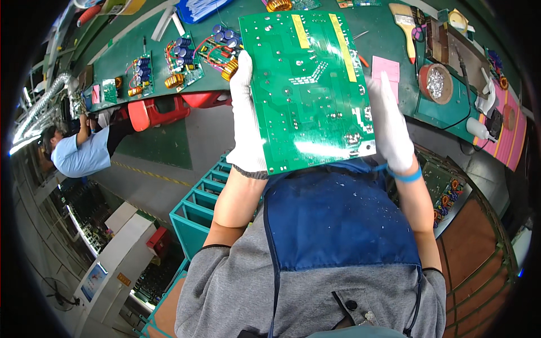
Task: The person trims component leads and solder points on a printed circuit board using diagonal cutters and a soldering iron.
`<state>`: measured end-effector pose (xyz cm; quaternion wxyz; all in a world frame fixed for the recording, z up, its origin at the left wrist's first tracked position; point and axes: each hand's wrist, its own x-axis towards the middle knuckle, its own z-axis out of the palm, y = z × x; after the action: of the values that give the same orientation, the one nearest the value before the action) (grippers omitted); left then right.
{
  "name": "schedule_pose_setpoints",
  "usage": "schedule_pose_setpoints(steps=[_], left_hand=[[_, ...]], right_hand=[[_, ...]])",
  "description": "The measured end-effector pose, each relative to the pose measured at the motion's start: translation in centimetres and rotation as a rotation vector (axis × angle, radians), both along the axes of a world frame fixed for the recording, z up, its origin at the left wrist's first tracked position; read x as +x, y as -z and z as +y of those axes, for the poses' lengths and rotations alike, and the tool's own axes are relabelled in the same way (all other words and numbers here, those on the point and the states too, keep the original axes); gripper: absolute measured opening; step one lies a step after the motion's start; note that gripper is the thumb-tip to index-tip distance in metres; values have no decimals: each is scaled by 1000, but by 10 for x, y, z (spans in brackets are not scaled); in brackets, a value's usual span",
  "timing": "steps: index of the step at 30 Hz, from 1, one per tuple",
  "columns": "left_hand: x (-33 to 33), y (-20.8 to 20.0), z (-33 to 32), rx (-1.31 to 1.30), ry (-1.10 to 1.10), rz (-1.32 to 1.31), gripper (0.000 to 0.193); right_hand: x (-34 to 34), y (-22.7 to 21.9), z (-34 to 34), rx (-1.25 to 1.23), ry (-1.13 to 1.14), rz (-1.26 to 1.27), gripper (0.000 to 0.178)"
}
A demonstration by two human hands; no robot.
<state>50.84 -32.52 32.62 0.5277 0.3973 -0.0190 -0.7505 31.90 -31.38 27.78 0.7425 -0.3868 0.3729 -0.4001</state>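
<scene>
A large green circuit board [310, 107] is held up in front of my chest, its solder side facing me. Yellow tape strips [342, 48] run across its upper part. My left hand [246, 115], in a white glove, grips the left edge, thumb along the rim and the other fingers hidden behind. On the opposite edge my gloved right hand [391, 127] supports the board, its thumb pointing up and apart from the surface. A blue band [406, 176] circles my right wrist. Whatever is mounted on the board's far side is hidden.
Several boards with coils and capacitors [183, 59] lie on the green bench [217, 11]. To the right are a brush [404, 28], pink paper [386, 72], a round solder-scrap container [435, 83] and a corded tool [463, 65]. Red stools [158, 112] and a seated co-worker [84, 149] are left.
</scene>
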Motion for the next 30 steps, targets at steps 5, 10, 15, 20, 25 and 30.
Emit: schedule_pose_setpoints(steps=[5,10,15,20,25,30], left_hand=[[-12,-17,4,-36,-5,-35,61],[-15,-29,12,-34,121,-8,64],[-12,-19,24,-94,52,673,64],[-15,-22,30,-81,73,775,65],[-15,-18,35,-103,33,808,65],[-16,-20,37,-104,25,749,65]], right_hand=[[-15,14,56,-171,200,338,51],[-16,-6,62,85,283,262,47],[-23,-4,69,20,477,-33,49],[-26,-31,66,-336,232,775,48],[-25,-53,64,-78,256,588,48],[-28,-56,68,-167,253,640,47]])
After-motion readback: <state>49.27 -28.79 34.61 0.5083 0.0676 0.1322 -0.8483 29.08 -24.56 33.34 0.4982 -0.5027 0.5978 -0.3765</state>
